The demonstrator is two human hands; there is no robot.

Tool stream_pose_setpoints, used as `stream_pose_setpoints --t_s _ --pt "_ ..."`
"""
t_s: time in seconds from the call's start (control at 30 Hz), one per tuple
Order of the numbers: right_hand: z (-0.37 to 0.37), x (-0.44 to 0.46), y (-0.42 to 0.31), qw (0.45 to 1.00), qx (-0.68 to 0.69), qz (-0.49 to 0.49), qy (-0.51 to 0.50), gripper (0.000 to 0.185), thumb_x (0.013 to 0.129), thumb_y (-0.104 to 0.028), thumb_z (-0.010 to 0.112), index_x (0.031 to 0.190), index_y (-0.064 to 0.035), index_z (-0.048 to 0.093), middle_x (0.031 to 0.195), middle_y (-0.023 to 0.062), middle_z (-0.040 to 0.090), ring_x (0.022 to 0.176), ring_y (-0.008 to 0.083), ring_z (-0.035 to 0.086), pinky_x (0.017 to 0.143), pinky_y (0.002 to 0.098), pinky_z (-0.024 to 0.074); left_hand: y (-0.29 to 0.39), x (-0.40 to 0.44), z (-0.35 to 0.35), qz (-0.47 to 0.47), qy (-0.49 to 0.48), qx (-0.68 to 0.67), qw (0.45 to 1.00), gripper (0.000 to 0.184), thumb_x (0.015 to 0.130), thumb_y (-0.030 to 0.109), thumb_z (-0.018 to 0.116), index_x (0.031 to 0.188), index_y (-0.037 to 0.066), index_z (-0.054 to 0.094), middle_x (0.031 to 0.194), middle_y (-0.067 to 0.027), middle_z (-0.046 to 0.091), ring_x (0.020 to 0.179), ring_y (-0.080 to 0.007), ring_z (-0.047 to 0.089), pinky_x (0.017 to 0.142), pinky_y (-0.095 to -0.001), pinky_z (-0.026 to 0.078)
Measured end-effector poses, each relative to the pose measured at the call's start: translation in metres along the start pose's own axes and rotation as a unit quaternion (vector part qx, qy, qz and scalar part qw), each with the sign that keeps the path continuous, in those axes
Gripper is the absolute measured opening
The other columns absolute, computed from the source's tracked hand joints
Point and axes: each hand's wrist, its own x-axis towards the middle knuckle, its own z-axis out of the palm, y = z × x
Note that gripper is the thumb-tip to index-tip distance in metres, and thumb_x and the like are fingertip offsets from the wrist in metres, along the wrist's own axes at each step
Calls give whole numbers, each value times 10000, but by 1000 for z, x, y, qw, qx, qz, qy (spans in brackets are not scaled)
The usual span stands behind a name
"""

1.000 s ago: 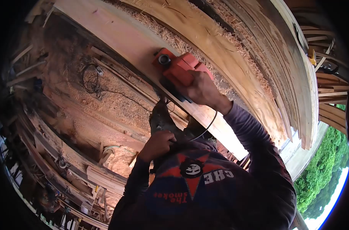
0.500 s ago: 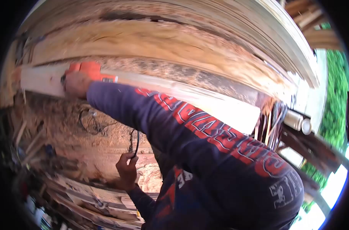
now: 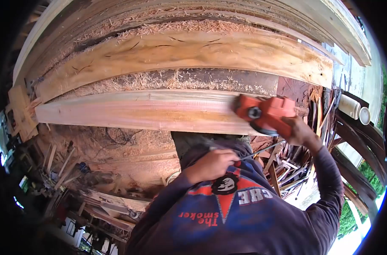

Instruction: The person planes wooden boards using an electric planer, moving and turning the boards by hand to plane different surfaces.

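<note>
My right hand [image 3: 303, 135] is closed round the handle of a red electric planer [image 3: 272, 112]. The planer is over the right end of a pale wooden plank [image 3: 151, 111], its front blurred; I cannot tell whether it touches the wood. In front of my chest, my left hand [image 3: 214, 165] is shut on the planer's power cord [image 3: 263, 149], which stretches toward the tool.
A second, yellowish plank [image 3: 180, 53] lies behind, with wood shavings [image 3: 172, 80] between the two. More boards are stacked farther back. Scrap strips [image 3: 289, 168] and a white cylindrical container [image 3: 350, 106] are at the right. Sawdust [image 3: 117, 148] covers the ground.
My right hand has carried the planer from the plank's left end to its right end. My left hand, still on the cord, has come up and rightward to my chest. The view has shifted.
</note>
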Motion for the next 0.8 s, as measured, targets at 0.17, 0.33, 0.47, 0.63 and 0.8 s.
stream_pose_setpoints --t_s 0.17,0.33,0.47,0.63,0.8 --pt "-20 -17 27 999 27 16 -43 276 779 -129 729 1028 -16 693 782 202 686 715 407 690 647 459 548 16 46 15 -19 -134 -44 990 211 873 -20 617 1067 -51 693 1036 -194 699 954 -381 688 869 -429 554" --pt "7 27 -2 998 15 -45 -28 208 791 -117 731 936 5 646 716 192 659 624 375 669 596 437 541 7 21 -10 -39 -100 -15 994 242 848 -47 600 1068 -41 701 1050 -189 710 975 -371 695 878 -412 560" --pt "17 81 -61 996 37 -61 -57 203 800 -104 714 953 4 635 706 190 655 618 387 666 582 445 545 7 -4 -26 -48 -85 -27 995 261 844 -60 590 1076 -31 705 1065 -183 716 986 -362 701 889 -413 562" --pt "37 142 -139 992 45 -99 -58 178 826 -110 707 949 -4 634 686 213 631 621 424 647 568 471 515 -3 -50 -54 -67 -28 -66 995 247 841 -67 601 1059 -30 710 1050 -179 724 981 -352 710 884 -407 566" --pt "77 205 -208 992 29 -115 -52 157 844 -124 694 921 -2 631 672 225 610 643 442 638 580 496 491 -10 -109 -98 -63 14 -50 997 245 831 -56 625 1057 -25 713 1047 -183 726 979 -356 711 880 -402 566"
